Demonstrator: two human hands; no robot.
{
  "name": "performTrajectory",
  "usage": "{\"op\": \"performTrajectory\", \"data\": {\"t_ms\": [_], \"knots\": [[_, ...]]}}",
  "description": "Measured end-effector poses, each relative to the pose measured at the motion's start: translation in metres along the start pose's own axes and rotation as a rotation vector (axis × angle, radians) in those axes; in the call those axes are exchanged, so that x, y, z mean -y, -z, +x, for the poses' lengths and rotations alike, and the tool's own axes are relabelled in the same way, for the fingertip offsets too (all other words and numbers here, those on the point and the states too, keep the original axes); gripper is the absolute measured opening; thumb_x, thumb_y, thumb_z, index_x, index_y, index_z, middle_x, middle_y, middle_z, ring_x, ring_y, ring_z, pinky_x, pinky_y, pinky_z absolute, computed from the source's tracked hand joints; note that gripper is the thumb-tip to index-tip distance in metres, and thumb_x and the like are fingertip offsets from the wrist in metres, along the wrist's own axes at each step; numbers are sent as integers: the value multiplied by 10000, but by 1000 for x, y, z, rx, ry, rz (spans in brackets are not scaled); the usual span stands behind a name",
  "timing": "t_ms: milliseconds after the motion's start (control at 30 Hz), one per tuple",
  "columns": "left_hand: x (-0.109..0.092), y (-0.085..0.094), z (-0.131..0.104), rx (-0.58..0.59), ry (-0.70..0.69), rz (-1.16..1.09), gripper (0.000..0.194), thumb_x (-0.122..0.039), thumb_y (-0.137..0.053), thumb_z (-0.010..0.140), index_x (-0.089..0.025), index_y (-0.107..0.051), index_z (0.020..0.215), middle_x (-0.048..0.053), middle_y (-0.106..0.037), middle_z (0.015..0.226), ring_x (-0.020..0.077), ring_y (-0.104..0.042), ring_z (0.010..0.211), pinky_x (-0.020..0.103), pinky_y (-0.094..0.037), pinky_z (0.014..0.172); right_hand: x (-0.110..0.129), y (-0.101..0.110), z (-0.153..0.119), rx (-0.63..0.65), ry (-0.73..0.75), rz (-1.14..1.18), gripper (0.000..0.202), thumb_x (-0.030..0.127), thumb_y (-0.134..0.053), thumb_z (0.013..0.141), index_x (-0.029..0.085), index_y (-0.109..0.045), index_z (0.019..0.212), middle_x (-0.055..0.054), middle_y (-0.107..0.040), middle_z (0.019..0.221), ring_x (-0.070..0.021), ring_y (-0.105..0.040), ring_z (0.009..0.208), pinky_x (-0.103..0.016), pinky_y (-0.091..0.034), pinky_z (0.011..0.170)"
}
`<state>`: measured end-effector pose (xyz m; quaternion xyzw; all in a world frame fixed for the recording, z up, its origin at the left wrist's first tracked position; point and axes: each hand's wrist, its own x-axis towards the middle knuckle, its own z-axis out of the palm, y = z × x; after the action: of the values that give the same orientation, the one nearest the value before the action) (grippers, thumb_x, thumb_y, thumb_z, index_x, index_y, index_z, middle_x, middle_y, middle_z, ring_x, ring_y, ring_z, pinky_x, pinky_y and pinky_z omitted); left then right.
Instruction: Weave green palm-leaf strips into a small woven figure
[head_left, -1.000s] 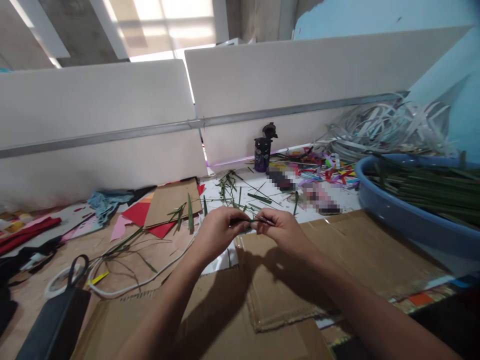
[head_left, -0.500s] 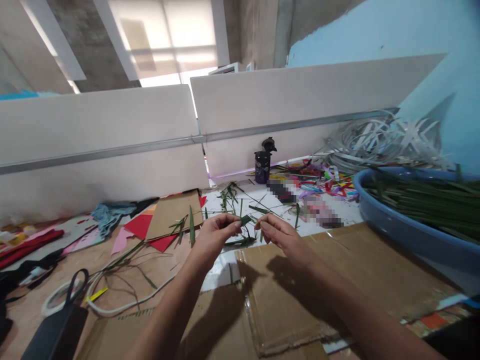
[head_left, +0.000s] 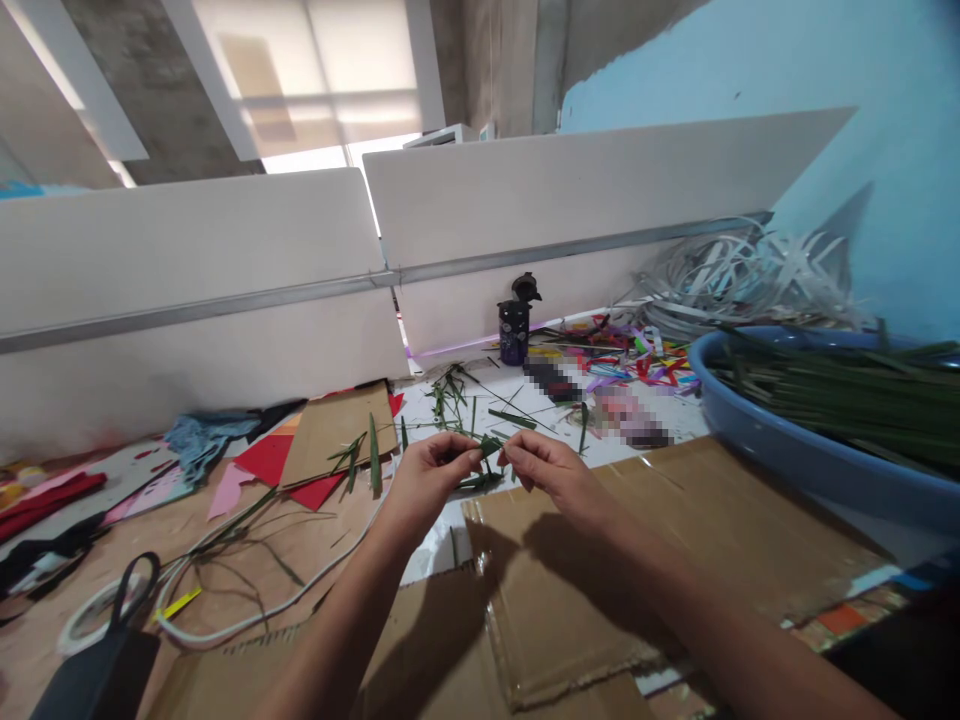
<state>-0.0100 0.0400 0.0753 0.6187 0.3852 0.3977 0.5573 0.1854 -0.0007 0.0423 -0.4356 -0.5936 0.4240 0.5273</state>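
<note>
In the middle of the head view, my left hand (head_left: 439,468) pinches a small folded piece of green leaf (head_left: 489,446) between thumb and fingertips. My right hand (head_left: 547,468) is closed in a pinch at the other side of this leaf, its fingertips on the edge. The exact grip there is partly hidden by the fingers. Just beyond and below the hands, loose leaf scraps (head_left: 448,392) are scattered over a white surface. Both forearms reach over a sheet of brown cardboard (head_left: 675,540).
A blue basin (head_left: 787,430) full of long green leaves stands at right. A dark bottle (head_left: 514,332) with its lid up is behind the hands. Coiled white strips (head_left: 697,275) lie at back right. At left are a tape roll (head_left: 97,615), a black case (head_left: 97,670) and a white cable (head_left: 277,617).
My right hand has come closer to the left, so its fingertips now meet the leaf piece. My left hand keeps its pinch. The whole view has shifted slightly.
</note>
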Motion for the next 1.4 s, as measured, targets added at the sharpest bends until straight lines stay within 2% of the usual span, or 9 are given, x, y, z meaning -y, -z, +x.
{"op": "performTrajectory", "data": {"t_ms": [167, 500, 833, 1167, 1400], "knots": [[1, 1, 1, -2, 0, 14, 78, -265, -816, 770, -195, -789, 787, 26, -722, 756, 151, -614, 724, 312, -460, 738, -2, 0, 0, -17, 5, 14, 443, 663, -686, 908, 242, -628, 784, 15, -526, 737, -194, -468, 699, -342, -362, 669], [-1, 1, 1, -6, 13, -6, 90, -271, -831, 754, -197, -783, 772, 26, -721, 738, 152, -611, 698, 318, -478, 721, -1, -1, -2, -55, -7, -21, 428, 609, -688, 917, 257, -560, 709, 13, -468, 683, -202, -432, 683, -354, -355, 653], [4, 2, 2, 26, 3, 34, 132, -301, -841, 735, -190, -787, 781, 30, -722, 736, 153, -596, 680, 308, -462, 677, -2, -1, 0, -50, 1, -30, 388, 596, -715, 896, 256, -617, 738, -5, -520, 702, -210, -464, 701, -355, -386, 660], [5, 3, 1, 28, 24, 0, 124, -293, -849, 729, -194, -787, 772, 33, -720, 737, 154, -601, 676, 321, -464, 698, 1, -1, -2, -57, -15, -34, 384, 576, -720, 883, 266, -590, 698, -1, -460, 688, -215, -422, 680, -364, -344, 644], [9, 0, 3, 44, 33, -23, 89, -261, -842, 727, -199, -780, 743, 29, -707, 716, 148, -593, 654, 324, -466, 690, -1, -1, -2, -81, -1, -70, 367, 549, -702, 915, 262, -594, 714, -20, -527, 729, -228, -480, 732, -362, -385, 670]]}}
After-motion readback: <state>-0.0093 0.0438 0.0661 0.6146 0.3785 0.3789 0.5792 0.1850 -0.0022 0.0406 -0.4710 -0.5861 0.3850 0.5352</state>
